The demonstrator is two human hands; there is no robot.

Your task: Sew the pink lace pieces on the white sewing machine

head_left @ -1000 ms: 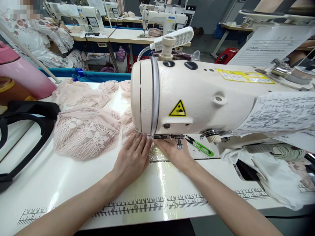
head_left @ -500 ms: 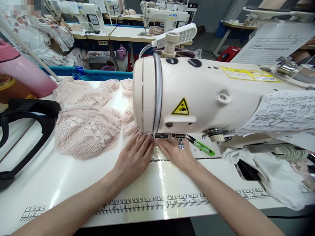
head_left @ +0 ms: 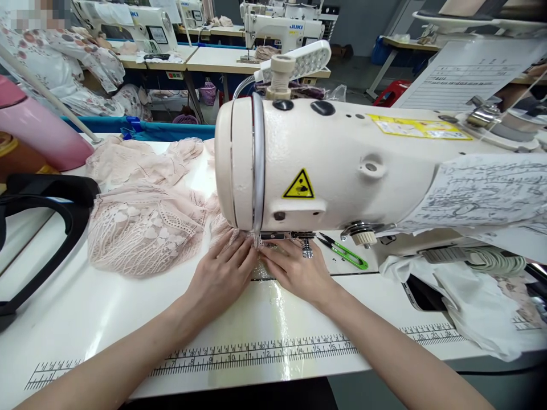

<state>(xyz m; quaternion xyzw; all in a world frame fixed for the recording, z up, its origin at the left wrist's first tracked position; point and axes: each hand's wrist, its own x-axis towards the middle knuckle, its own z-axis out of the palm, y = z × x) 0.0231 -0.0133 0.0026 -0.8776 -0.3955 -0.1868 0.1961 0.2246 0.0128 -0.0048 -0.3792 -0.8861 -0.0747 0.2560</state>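
Observation:
A cream sewing machine [head_left: 337, 165] reaches across the table, its needle and presser foot area [head_left: 257, 238] partly behind my fingertips. My left hand [head_left: 224, 270] lies just left of the foot, palm down, fingers stretched over the edge of pale pink lace fabric [head_left: 220, 225]. On the other side, my right hand [head_left: 297, 270] rests flat, its fingers extended left toward the foot and partly hidden by the machine. What lies beneath the right fingertips is too small to tell. A green-handled thread snip [head_left: 346, 253] lies right of that hand.
More pink lace [head_left: 145, 228] is heaped at the left, beside a black curved frame [head_left: 68, 210] and a pink bottle [head_left: 40, 128]. White cloth [head_left: 474, 307] partly covers a phone [head_left: 423, 293] at right. A printed ruler [head_left: 239, 356] runs along the front edge. Another person's sleeve [head_left: 92, 57] shows behind.
The whole view has shifted slightly, so the machine and table appear a little farther left. Both hands stay beside the presser foot, with the right fingers slightly more spread.

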